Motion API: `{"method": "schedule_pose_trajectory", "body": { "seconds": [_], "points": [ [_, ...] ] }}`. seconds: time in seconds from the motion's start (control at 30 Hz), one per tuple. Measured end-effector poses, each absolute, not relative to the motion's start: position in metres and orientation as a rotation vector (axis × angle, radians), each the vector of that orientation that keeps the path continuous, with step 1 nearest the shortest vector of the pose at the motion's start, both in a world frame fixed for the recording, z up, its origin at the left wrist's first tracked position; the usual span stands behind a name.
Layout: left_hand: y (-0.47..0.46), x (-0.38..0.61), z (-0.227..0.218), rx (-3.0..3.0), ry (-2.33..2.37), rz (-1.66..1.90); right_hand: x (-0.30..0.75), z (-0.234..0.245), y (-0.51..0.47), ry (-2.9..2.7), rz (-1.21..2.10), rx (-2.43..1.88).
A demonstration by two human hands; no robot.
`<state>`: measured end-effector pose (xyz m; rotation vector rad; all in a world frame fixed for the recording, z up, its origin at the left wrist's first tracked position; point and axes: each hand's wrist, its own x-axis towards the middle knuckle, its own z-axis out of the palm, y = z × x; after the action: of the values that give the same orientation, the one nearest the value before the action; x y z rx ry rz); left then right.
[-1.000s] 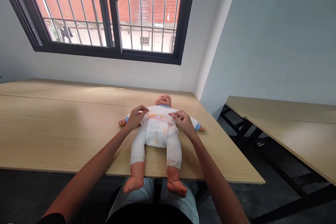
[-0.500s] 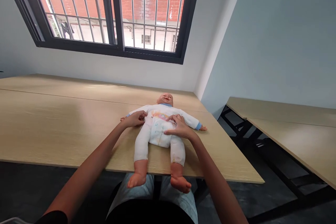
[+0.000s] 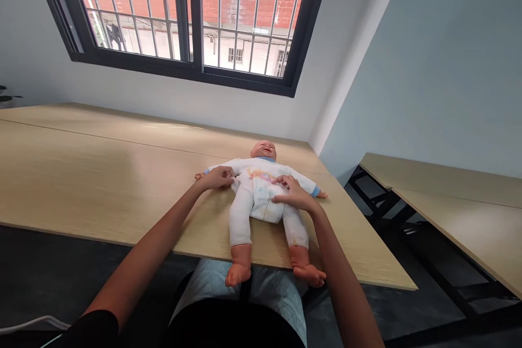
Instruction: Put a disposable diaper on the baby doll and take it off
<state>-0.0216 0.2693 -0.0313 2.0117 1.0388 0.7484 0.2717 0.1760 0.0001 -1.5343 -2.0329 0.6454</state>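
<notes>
- The largest thing is the pale wooden table (image 3: 101,185), which extends under the window and far to the person's left.
- The window (image 3: 198,16) has a dark frame; bars and a red brick wall are seen through it.
- A second table (image 3: 457,217), with dark legs, stands apart on the right side.
- The doll (image 3: 240,215) lies on its back at the near edge of the first table. Its head points toward the window, and its feet reach past the edge, above the person's lap.
- The white diaper (image 3: 267,204) is on the doll's hips, over its white suit, with a coloured print near the waist.
- The right hand (image 3: 293,194) lies at the front of the diaper, its thumb and fingers spread wide and holding nothing between them.
- The left hand (image 3: 218,176) is at the other hip, with fingertips brought narrow beside white material; whether they pinch it, I cannot tell.
- The smallest is the blue cuff (image 3: 315,191) at the doll's wrist, beyond the right hand.
</notes>
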Motion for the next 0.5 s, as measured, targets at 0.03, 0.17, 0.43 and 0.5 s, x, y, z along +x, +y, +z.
{"method": "schedule_pose_trajectory", "body": {
  "seconds": [0.03, 0.17, 0.43, 0.5],
  "points": [
    [0.268, -0.021, -0.031, 1.989, 1.030, 0.739, 0.272, 0.000, 0.176, -2.038, 0.641, -1.532],
    [0.265, -0.014, -0.037, 1.924, 1.054, 0.758, 0.273, -0.002, 0.177, -2.051, 0.641, -1.524],
    [0.267, -0.014, -0.043, 1.945, 1.180, 0.740, 0.272, -0.001, 0.175, -2.032, 0.678, -1.537],
    [0.267, -0.014, -0.041, 1.977, 1.224, 0.779, 0.272, -0.001, 0.175, -2.023, 0.681, -1.540]
  ]
}}
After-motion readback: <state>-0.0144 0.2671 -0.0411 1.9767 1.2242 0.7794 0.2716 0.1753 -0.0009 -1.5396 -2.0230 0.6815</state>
